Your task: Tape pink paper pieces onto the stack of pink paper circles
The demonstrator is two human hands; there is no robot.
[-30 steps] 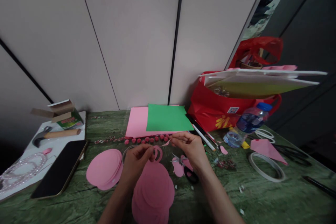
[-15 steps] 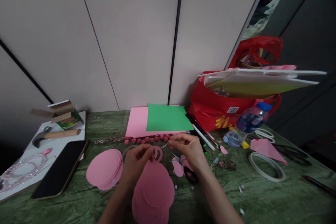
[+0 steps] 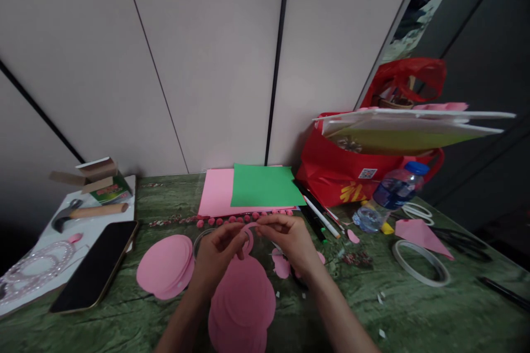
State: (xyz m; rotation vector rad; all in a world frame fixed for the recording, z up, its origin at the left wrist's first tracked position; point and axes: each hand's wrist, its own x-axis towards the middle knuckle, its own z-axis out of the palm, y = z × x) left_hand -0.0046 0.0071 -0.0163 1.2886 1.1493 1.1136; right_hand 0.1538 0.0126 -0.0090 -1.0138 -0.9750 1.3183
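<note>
My left hand [image 3: 217, 256] and my right hand [image 3: 287, 240] meet over the middle of the green table, both pinching a thin pink paper spiral strip [image 3: 248, 231] between their fingertips. Under my left wrist lies a stack of pink paper circles [image 3: 244, 303]. A second pile of pink circles [image 3: 163, 265] sits to the left. Small scissors [image 3: 298, 277] and a pink paper scrap [image 3: 282, 266] lie just below my right hand. A row of small red pom-poms [image 3: 232, 219] runs along the table behind my hands.
Pink sheets [image 3: 215, 190] and a green sheet [image 3: 265, 185] lie at the back. A phone [image 3: 97, 267], hammer [image 3: 89, 212] and small box [image 3: 101, 182] are left. A red bag [image 3: 351, 171], water bottle [image 3: 391, 193], pens [image 3: 321, 215], tape rings [image 3: 420, 262] and a pink triangle [image 3: 418, 234] are right.
My right hand has moved left toward my left hand, drawing the end of the pink strip in; the fingertips now nearly touch. The left hand has stayed put.
</note>
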